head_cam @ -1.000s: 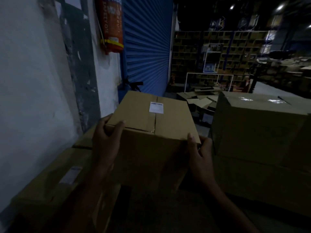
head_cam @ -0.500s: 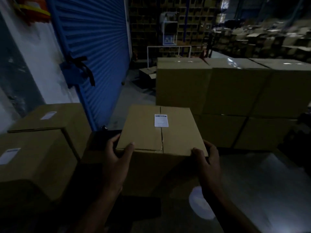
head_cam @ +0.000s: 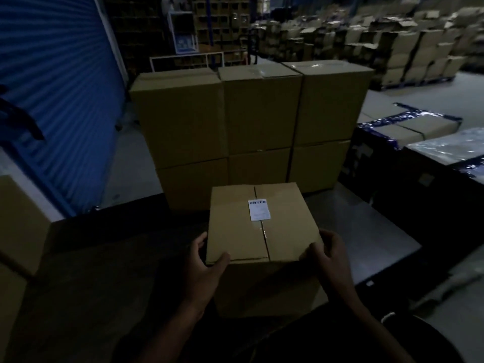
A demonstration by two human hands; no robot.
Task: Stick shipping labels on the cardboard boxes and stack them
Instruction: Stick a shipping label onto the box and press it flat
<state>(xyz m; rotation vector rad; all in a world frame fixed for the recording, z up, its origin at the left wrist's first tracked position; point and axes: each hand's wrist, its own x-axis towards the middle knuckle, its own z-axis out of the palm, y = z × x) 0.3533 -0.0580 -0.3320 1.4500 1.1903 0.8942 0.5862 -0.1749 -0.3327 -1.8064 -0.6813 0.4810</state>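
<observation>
While the left hand (head_cam: 207, 268) and right hand (head_cam: 328, 258) clamp the near corners of the labelled box (head_cam: 259, 231), thumbs hooked over its top edge, it hangs in front of the person, short of the stack (head_cam: 248, 121). That 2-sided grip likely keeps it level, with the label (head_cam: 259, 210) facing up for stacking.

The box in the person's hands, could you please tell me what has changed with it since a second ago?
The view has swung right: the white wall is gone, and the box now faces the two-high stack, with the shutter at left. Unchanged: left hand and right hand grip the near corners, and the label sits on top.
</observation>
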